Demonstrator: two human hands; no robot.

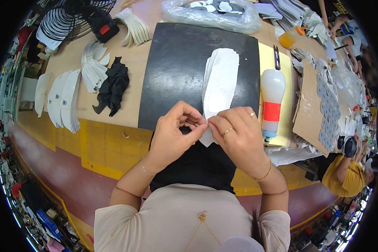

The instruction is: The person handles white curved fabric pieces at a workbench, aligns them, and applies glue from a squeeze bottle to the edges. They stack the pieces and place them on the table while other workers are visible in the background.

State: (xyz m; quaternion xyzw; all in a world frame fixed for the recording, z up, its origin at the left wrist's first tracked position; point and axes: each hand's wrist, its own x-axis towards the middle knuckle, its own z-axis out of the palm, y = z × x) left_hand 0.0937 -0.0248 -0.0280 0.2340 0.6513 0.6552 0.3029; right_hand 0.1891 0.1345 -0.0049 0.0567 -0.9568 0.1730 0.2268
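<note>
A stack of long white pieces [221, 77], perhaps fabric, lies on a black mat [172, 71] in front of me. At its near end my left hand [172, 134] and my right hand [241, 132] meet, fingertips almost touching. Both hands are closed in a pinch on a white piece [208, 139], whose pointed end hangs below my fingers past the mat's near edge. My fingers cover part of it, and I cannot tell whether it joins the stack. To the right of the mat lies a white squeeze bottle [273, 88] with a red band.
Small snips [276, 59] lie beyond the bottle on a yellow sheet [287, 80]. Left of the mat are a crumpled black cloth [113, 86], white bundles [64, 101] and a fan [73, 19]. A cardboard piece with grey rings [313, 105] and an orange-capped bottle [292, 37] are right.
</note>
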